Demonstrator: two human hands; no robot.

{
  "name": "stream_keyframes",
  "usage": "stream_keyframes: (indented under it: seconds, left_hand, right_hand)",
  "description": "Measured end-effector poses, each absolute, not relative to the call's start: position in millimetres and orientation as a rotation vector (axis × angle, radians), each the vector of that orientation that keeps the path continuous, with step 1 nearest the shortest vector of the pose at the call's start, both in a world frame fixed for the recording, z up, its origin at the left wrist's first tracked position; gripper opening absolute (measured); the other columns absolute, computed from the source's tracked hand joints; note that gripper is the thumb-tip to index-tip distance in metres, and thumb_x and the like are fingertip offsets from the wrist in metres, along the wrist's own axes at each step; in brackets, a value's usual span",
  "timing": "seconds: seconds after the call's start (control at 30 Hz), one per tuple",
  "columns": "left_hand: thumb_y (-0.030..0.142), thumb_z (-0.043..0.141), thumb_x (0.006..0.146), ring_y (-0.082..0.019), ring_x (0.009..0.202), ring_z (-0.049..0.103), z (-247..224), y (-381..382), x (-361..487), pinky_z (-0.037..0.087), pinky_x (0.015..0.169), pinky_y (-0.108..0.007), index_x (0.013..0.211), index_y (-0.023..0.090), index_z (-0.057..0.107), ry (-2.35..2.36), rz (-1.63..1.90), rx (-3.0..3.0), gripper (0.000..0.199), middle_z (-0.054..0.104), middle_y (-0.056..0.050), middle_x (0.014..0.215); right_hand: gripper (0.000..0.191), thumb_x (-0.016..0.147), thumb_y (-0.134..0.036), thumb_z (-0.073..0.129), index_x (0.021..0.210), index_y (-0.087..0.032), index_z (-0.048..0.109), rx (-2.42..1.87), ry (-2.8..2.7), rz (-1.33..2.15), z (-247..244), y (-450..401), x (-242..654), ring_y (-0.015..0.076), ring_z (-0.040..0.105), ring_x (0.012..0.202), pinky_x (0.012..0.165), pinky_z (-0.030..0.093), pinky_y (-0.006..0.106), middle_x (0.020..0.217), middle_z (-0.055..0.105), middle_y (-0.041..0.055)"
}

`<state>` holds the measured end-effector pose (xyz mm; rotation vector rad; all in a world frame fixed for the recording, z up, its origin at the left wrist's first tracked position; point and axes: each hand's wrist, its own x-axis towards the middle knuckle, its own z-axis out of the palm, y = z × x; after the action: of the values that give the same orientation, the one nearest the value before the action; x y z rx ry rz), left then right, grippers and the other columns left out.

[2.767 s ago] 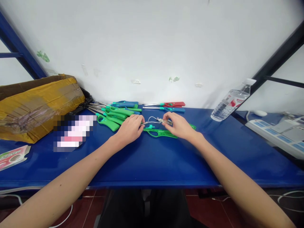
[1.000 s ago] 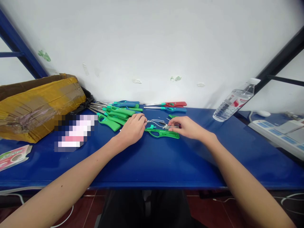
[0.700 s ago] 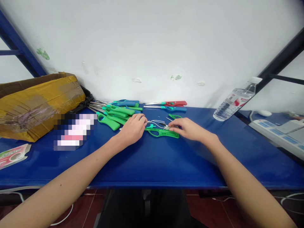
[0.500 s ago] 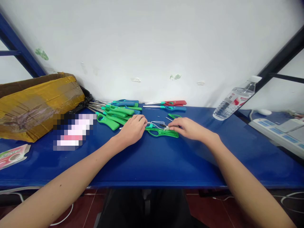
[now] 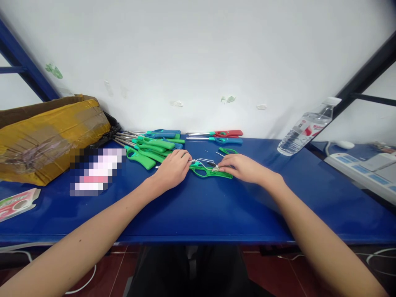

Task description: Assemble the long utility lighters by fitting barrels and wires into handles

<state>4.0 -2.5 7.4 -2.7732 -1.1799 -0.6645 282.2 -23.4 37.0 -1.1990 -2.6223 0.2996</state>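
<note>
An opened green lighter casing (image 5: pixel 213 173) lies on the blue table, with white wires (image 5: pixel 204 160) and a teal piece (image 5: pixel 197 164) at its upper side. My left hand (image 5: pixel 173 168) is closed on the casing's left end; its fingertips partly hide what they grip. At the casing's right part, my right hand (image 5: pixel 239 167) pinches a small pale part (image 5: pixel 215 168) against the handle. Behind my right hand lies another green piece (image 5: pixel 228 151), beside a thin metal rod (image 5: pixel 220 154).
Several green and blue lighters (image 5: pixel 151 144) are piled left of centre. Red (image 5: pixel 229 134) and blue (image 5: pixel 228 141) lighters lie by the wall. A taped box (image 5: pixel 52 140) stands left; a bottle (image 5: pixel 305 128) and a power strip (image 5: pixel 365 173) are at right.
My right hand has shifted slightly, its fingertips now lower over the casing's right part. My left hand stays nearly where it was.
</note>
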Motion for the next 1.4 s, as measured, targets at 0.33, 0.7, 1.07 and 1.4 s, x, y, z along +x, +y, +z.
stream_keyframes:
  seconds: [0.33, 0.7, 1.07, 1.4]
  left_hand:
    - [0.023, 0.039, 0.101, -0.03, 0.117, 0.054, 6.2, -1.9, 3.0, 0.047, 0.101, -0.047, 0.102, 0.015, 0.063, -1.188, -0.598, -2.764, 0.025, 0.061, -0.014, 0.119]
    - [0.02, 0.043, 0.098, -0.029, 0.116, 0.055, 7.3, -2.4, 3.1, 0.047, 0.102, -0.047, 0.1, 0.015, 0.064, -1.154, -0.638, -2.804, 0.022, 0.062, -0.015, 0.118]
    - [0.017, 0.045, 0.097, -0.029, 0.115, 0.055, 9.9, -6.6, 5.8, 0.047, 0.102, -0.045, 0.099, 0.014, 0.062, -1.155, -0.575, -2.811, 0.018, 0.062, -0.014, 0.117]
    - [0.018, 0.045, 0.096, -0.029, 0.115, 0.055, 10.4, -7.3, 6.8, 0.047, 0.101, -0.046, 0.099, 0.015, 0.062, -1.157, -0.56, -2.82, 0.018, 0.063, -0.014, 0.116]
  right_hand:
    - [0.031, 0.099, -0.036, 0.051, 0.109, -0.021, 0.076, -1.263, -2.656, 0.286, 39.4, -24.1, 280.0, 0.0249, 0.068, 0.094, 0.084, 0.05, 0.036, 0.106, 0.075, 0.0087]
    - [0.028, 0.098, -0.034, 0.052, 0.106, -0.022, 0.077, -1.301, -2.635, 0.245, 38.7, -25.7, 276.3, 0.0243, 0.069, 0.089, 0.078, 0.049, 0.034, 0.102, 0.076, 0.0081]
    - [0.027, 0.096, -0.037, 0.057, 0.097, -0.02, 0.078, -1.358, -2.592, 0.153, 38.7, -27.0, 274.4, 0.0246, 0.068, 0.088, 0.076, 0.049, 0.035, 0.098, 0.075, 0.0084]
    - [0.017, 0.091, -0.031, 0.064, 0.094, -0.02, 0.076, -1.43, -2.608, 0.141, 37.6, -25.8, 271.5, 0.0228, 0.067, 0.083, 0.073, 0.047, 0.032, 0.095, 0.073, 0.0075]
